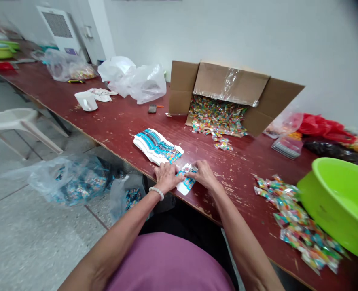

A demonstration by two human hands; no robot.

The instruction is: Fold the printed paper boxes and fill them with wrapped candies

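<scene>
Near the front edge of the dark red table, a small blue and white printed carton (186,184) lies between my hands. My left hand (166,177) presses on its left side, fingers together, a white bead bracelet on the wrist. From the right, my right hand (203,173) grips the carton's upper right part with bent fingers. Just beyond my left hand lies a fanned stack of flat blue and white cartons (157,146). Behind, an open cardboard box (231,83) on its side spills small colourful wrapped packets (217,115) onto the table.
A green basin (333,202) stands at the right beside more wrapped packets (300,222). Plastic bags (139,81) and a white mug (86,101) are at the back left. Filled bags (81,180) and a white stool (18,121) stand on the floor at left.
</scene>
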